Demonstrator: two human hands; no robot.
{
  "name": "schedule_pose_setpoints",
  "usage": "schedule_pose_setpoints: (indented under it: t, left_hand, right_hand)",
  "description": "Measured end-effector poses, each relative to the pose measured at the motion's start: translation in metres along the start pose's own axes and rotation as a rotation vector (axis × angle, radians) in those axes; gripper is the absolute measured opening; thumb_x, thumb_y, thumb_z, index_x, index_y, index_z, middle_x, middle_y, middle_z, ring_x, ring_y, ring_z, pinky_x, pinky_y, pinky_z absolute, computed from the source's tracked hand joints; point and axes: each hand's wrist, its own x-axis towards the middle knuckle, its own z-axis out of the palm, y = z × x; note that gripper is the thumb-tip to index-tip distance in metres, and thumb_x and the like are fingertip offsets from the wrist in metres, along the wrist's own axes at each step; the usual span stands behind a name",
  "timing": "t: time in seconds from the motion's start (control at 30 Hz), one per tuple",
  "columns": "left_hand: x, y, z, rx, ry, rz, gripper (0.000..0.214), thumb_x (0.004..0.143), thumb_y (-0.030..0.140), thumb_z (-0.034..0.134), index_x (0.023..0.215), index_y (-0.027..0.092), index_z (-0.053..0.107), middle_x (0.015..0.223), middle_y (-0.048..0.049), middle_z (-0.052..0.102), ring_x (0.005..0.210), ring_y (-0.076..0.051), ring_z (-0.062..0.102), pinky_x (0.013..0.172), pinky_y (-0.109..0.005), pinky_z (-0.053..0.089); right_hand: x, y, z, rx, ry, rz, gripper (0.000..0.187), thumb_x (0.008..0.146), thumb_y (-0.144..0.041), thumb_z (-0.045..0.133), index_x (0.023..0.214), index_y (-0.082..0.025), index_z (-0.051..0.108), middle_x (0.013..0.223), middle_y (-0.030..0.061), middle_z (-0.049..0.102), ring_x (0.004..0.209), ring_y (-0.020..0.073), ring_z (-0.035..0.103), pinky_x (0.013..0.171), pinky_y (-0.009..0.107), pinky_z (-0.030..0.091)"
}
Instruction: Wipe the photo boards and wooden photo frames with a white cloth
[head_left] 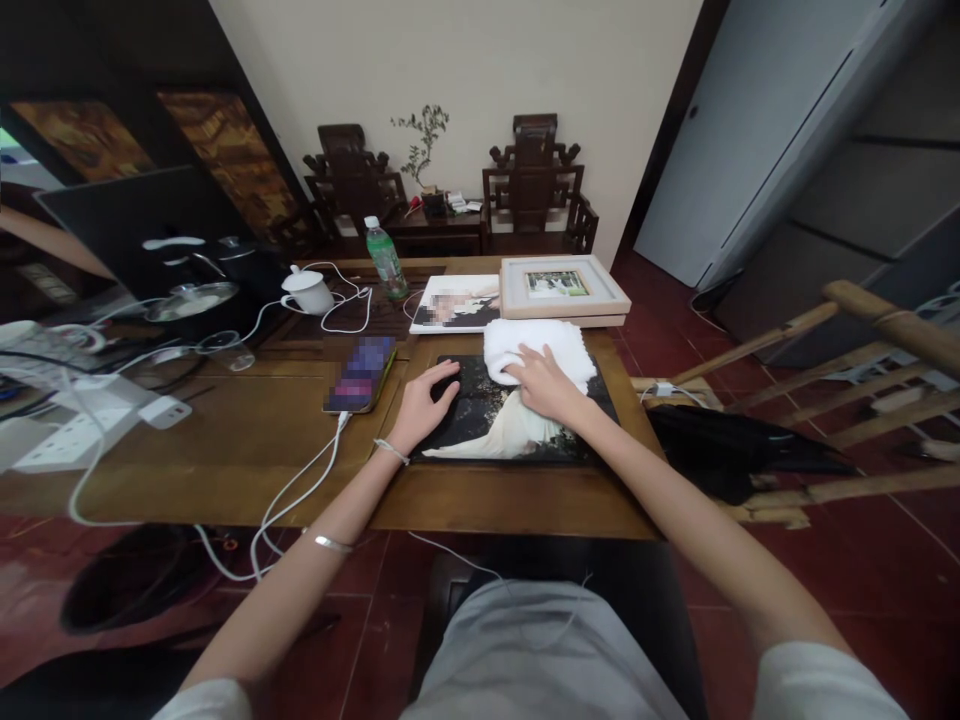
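A dark photo print point(480, 405) with a white gown in its picture lies flat on the wooden table in front of me. My left hand point(427, 405) rests at its left edge, thumb and fingers apart, holding nothing. On the upper right part of the print, my right hand point(549, 385) grips and presses a folded white towel point(559, 345). Its fingertips are partly sunk in the cloth, and the towel covers that corner of the print.
Behind the towel sit a framed picture point(600, 290) and a white-edged photo print point(424, 318). To the left are a phone point(364, 375) on a cable, a green-labelled bottle point(386, 262), a lidded white cup point(309, 292), a power strip point(82, 430) and a glass pot point(196, 300).
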Motion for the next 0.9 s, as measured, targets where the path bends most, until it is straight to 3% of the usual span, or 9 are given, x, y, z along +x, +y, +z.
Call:
schedule_pose_setpoints:
  t: [0.3,0.47,0.57,0.63,0.73,0.9]
  left_hand:
    - [-0.015,-0.002,-0.004,-0.011,-0.103,0.036,0.039,0.089,0.038,0.053,0.121,0.017,0.063,0.138,-0.0108,0.055,0.130,-0.024,0.049,0.113,-0.045,0.034]
    - [-0.014,-0.004,-0.002,0.018,-0.134,0.022,0.046,0.090,0.040,0.049,0.127,0.014,0.058,0.140,-0.0136,0.052,0.134,-0.024,0.045,0.114,-0.045,0.031]
    - [-0.014,-0.007,-0.001,0.030,-0.171,0.037,0.049,0.092,0.041,0.044,0.130,0.011,0.055,0.143,-0.0154,0.048,0.136,-0.024,0.041,0.116,-0.044,0.029]
    - [-0.014,-0.009,-0.001,0.012,-0.204,0.035,0.051,0.092,0.040,0.042,0.132,0.011,0.053,0.146,-0.0158,0.044,0.138,-0.024,0.038,0.116,-0.045,0.027]
    - [-0.014,-0.011,0.001,-0.001,-0.206,0.021,0.049,0.093,0.041,0.042,0.132,0.014,0.053,0.147,-0.0136,0.043,0.139,-0.024,0.036,0.116,-0.046,0.026]
    - [-0.014,-0.008,0.004,-0.002,-0.143,0.003,0.048,0.096,0.042,0.036,0.128,0.014,0.057,0.143,-0.0136,0.049,0.137,-0.023,0.039,0.116,-0.044,0.027]
  right_hand:
    - [-0.018,-0.009,-0.001,-0.007,-0.024,0.007,0.058,0.075,0.002,0.040,0.128,-0.015,0.054,0.147,0.0140,0.042,0.140,0.0338,0.026,0.108,0.066,0.021]
    - [-0.077,-0.057,-0.012,0.051,-0.085,-0.069,0.050,0.076,0.002,0.040,0.117,-0.014,0.063,0.148,0.0149,0.041,0.142,0.0368,0.021,0.111,0.067,0.016]
    - [-0.118,-0.089,-0.022,0.107,-0.152,-0.158,0.043,0.075,-0.002,0.046,0.108,-0.017,0.068,0.148,0.0139,0.041,0.141,0.0401,0.021,0.110,0.069,0.018]
    - [-0.131,-0.098,-0.027,0.139,-0.184,-0.184,0.041,0.074,-0.003,0.047,0.106,-0.018,0.068,0.148,0.0131,0.042,0.141,0.0396,0.022,0.109,0.068,0.020]
    - [-0.120,-0.087,-0.028,0.160,-0.181,-0.170,0.047,0.073,-0.001,0.044,0.110,-0.019,0.067,0.146,0.0104,0.045,0.141,0.0350,0.026,0.111,0.065,0.021]
    - [-0.051,-0.035,-0.017,0.074,-0.087,-0.019,0.054,0.075,0.001,0.041,0.121,-0.016,0.061,0.143,0.0138,0.048,0.139,0.0326,0.032,0.110,0.061,0.024]
